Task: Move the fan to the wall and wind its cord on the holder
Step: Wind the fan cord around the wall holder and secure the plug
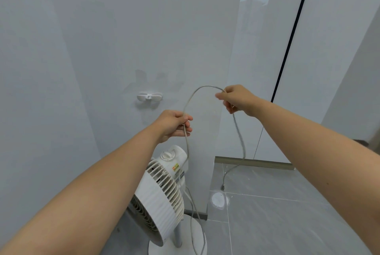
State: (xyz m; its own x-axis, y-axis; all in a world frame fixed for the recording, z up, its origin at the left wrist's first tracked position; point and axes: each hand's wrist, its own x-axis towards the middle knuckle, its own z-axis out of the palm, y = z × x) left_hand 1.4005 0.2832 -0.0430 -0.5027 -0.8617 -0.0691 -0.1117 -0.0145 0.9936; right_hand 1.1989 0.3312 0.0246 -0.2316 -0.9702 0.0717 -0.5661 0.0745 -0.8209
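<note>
Our left hand [174,124] is pinching the cord [205,86] just right of the holder [149,97] on the wall [102,48], above the fan [162,191] standing beside it; our right hand [236,99] is gripping the cord further along, its plug [222,187] hanging down by the floor [287,213].

Fan [162,197] below wall holder [149,97], cord [239,131] looped rightward.

We have one camera, up on the person's head. We look forward and down at the wall [123,28], close by, with the fan [160,193] right below us.
</note>
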